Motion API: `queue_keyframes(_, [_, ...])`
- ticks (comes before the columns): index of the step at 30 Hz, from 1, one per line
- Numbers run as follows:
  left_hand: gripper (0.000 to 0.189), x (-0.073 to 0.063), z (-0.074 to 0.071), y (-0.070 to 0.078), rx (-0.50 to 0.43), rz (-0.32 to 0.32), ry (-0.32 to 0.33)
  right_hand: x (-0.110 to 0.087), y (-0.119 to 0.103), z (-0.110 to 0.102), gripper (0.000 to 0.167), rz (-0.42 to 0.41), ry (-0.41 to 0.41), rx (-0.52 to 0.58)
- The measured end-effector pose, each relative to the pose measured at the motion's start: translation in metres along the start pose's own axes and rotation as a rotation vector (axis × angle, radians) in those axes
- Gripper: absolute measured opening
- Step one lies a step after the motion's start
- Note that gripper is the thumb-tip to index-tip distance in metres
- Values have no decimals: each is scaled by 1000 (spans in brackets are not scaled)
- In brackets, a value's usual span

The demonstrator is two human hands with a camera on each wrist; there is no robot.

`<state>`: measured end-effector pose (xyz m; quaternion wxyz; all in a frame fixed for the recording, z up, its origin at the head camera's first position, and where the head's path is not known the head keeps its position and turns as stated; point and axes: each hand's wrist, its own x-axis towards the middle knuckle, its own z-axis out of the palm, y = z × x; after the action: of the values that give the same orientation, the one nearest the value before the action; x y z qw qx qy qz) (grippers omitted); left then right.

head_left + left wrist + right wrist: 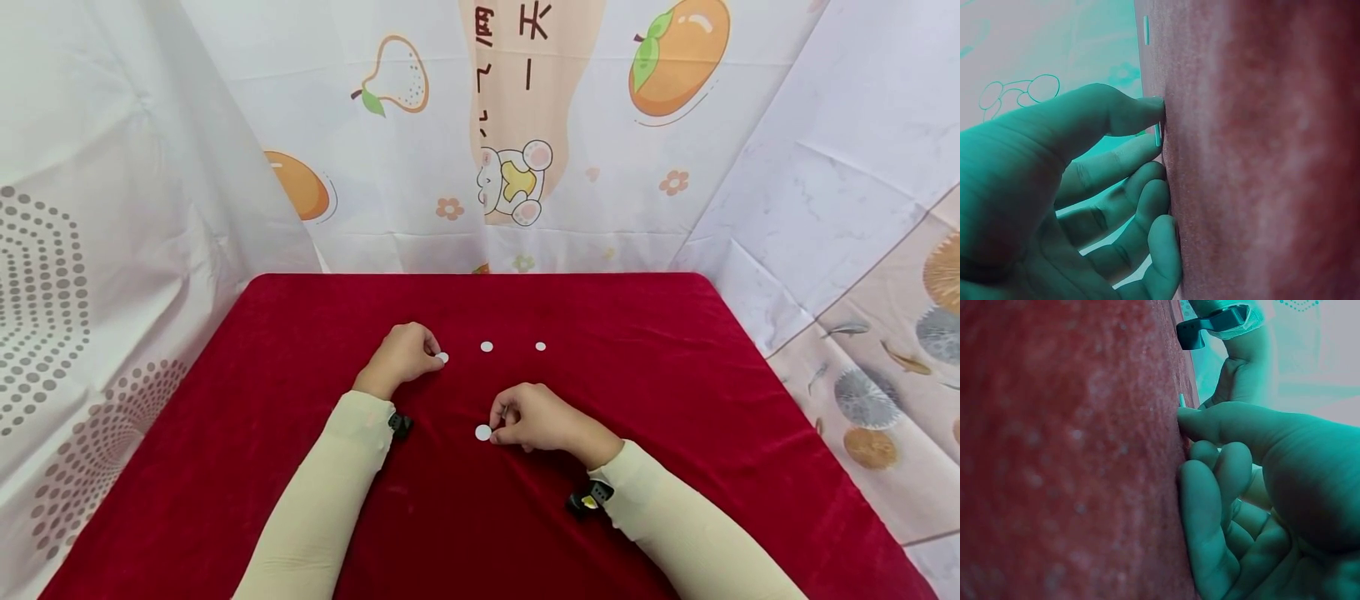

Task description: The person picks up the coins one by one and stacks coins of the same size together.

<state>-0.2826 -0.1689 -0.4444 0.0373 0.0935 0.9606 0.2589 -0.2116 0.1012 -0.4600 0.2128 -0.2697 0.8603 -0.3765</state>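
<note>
My left hand (pixel 405 358) pinches a small flat white disc (pixel 444 357) between thumb and forefinger, low over the red cloth. The left wrist view shows that disc (pixel 1157 135) edge-on at the thumb tip, with the other fingers curled against the cloth. Nearer the front, my right hand (pixel 543 418) has its thumb and forefinger at the right edge of a larger white disc (pixel 483 432), gripping it there. Only a sliver of this disc (pixel 1182 400) shows past the thumb in the right wrist view.
Two more white discs lie farther back on the red cloth: a middle-sized one (pixel 487 347) in the centre and a smaller one (pixel 541 346) to its right. Patterned curtains (pixel 420 167) hang behind and on both sides of the cloth-covered table (pixel 637 333).
</note>
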Motion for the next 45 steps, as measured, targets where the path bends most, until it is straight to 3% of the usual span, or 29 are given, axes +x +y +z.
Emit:
queue_keyframes(13, [12,-3,-3,7,-18,-17,-37,0,0,0,12,-2,1,-11])
queue_keyframes(33, [7,-5,-3,16,-87,49,-100,1,2,0,14,0,8,-19])
queue_keyframes(45, [11,-6,-1,22,-70,65,-126,1,0,-1,13,2,10,-26])
